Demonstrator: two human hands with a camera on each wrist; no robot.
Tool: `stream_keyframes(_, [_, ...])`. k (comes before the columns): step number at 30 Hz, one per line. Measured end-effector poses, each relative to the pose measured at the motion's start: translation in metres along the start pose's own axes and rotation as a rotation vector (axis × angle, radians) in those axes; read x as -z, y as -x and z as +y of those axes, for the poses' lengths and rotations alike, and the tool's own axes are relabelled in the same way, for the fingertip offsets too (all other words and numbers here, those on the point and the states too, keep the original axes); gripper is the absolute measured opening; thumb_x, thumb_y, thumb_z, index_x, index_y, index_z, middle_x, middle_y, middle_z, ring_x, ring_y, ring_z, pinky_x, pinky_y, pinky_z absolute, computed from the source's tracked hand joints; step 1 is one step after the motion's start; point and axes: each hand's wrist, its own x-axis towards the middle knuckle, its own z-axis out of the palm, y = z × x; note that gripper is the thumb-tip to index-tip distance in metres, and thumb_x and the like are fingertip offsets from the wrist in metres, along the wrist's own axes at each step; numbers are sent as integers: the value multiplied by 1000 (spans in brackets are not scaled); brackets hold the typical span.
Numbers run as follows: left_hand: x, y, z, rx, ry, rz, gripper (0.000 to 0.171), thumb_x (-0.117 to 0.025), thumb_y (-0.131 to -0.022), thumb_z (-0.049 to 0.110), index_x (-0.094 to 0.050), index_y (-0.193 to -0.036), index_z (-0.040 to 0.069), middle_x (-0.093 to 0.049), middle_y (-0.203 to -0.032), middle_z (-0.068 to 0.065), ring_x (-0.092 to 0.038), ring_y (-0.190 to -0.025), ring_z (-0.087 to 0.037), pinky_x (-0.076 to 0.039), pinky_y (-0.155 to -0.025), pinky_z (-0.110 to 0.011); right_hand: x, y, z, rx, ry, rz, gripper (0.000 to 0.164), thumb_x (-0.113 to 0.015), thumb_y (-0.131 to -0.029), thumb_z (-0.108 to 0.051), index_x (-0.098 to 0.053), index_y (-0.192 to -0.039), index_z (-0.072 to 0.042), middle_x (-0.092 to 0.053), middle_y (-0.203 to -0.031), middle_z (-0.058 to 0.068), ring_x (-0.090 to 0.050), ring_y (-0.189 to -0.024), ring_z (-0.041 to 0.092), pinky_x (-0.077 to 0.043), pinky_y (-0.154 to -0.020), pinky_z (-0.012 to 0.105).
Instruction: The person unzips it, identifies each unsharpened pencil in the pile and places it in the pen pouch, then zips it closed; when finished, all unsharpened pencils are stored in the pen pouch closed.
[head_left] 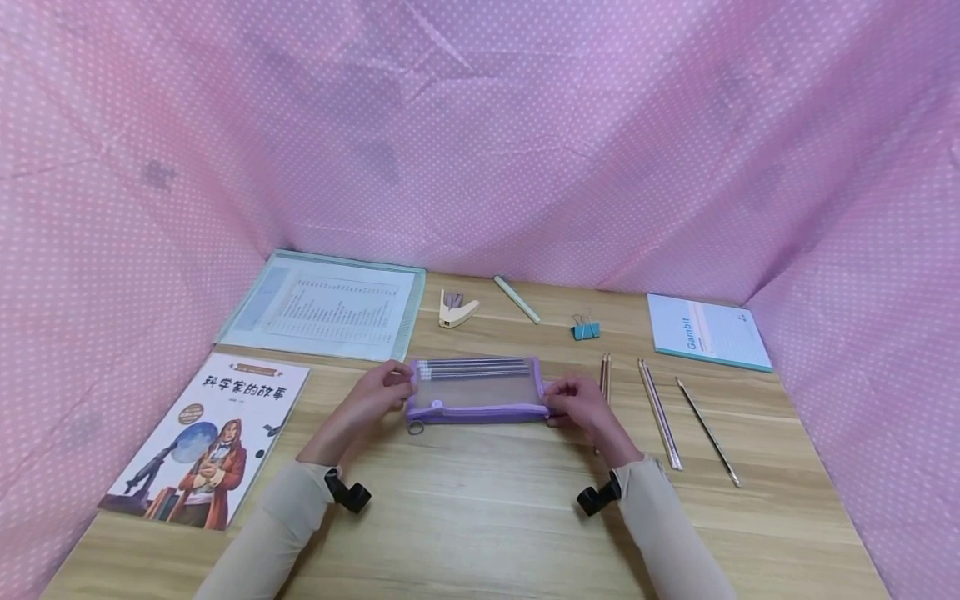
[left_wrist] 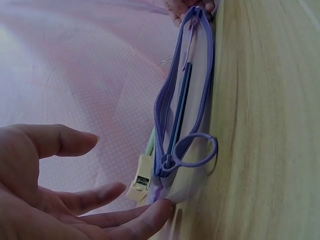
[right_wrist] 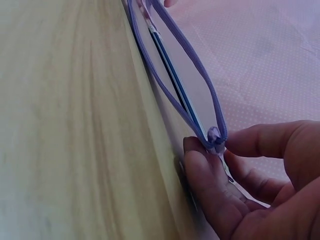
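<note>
A clear pencil case (head_left: pixel 483 393) with purple edging lies flat before me. Its zip edge (left_wrist: pixel 159 105) faces me and gapes, with a ring-shaped pull (left_wrist: pixel 197 162) at the left end. Inside, several striped pencils (head_left: pixel 472 367) lie along the far side. At the case's left end is my left hand (head_left: pixel 378 390), its fingertips touching the corner; in the left wrist view the thumb stands well apart from the fingers. My right hand (right_wrist: pixel 260 185) pinches the right end by the zip between thumb and fingers.
Pencils (head_left: pixel 660 414) lie to the right, some partly behind my right hand. Beyond the case are a stapler (head_left: pixel 457 313), a pale green stick (head_left: pixel 516 298) and a teal binder clip (head_left: pixel 586 330). A notebook (head_left: pixel 708 331), document folder (head_left: pixel 337 308) and picture-covered book (head_left: pixel 206 442) flank them.
</note>
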Motion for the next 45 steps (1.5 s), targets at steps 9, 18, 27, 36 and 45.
stream_keyframes(9, [-3, -7, 3, -18, 117, -1, 42, -54, -96, 10, -46, -133, -9, -50, -141, -34, -58, -125, -41, -52, -105, -44, 2, 3, 4, 1, 22, -17, 24, -66, -92, -4, -63, -111, 9, -67, -88, 6, -68, -69, 12, -60, -64, 28])
stream_keyframes(18, [-6, -12, -1, 1, 245, 74, 41, -53, -92, 1, -46, -132, -7, -54, -136, -30, -62, -111, -25, -54, -94, -29, 3, 4, 4, 7, 71, -8, 24, -67, -92, -7, -63, -111, 8, -71, -83, 5, -68, -65, 12, -59, -61, 27])
stream_keyframes(27, [0, -17, -5, 55, 183, 145, 38, -57, -92, 8, -49, -126, -7, -67, -113, -21, -64, -91, -15, -57, -88, -31, 1, 4, 3, 1, 91, -9, 25, -67, -93, -8, -63, -112, 7, -70, -84, 5, -68, -65, 12, -59, -61, 28])
stream_keyframes(36, [3, -17, -4, 107, 113, 133, 34, -57, -88, 12, -52, -118, -3, -70, -90, -12, -65, -75, -14, -57, -72, -28, 1, 2, 4, -3, 103, -4, 23, -67, -92, -7, -63, -111, 7, -70, -83, 6, -68, -65, 12, -58, -60, 26])
stream_keyframes(45, [-1, -21, -5, 102, 136, 103, 34, -58, -85, 4, -53, -118, -5, -67, -80, -5, -60, -68, -12, -53, -64, -24, 1, 1, 5, -3, 124, 1, 21, -66, -93, -7, -64, -109, 5, -70, -84, 8, -68, -65, 12, -58, -60, 26])
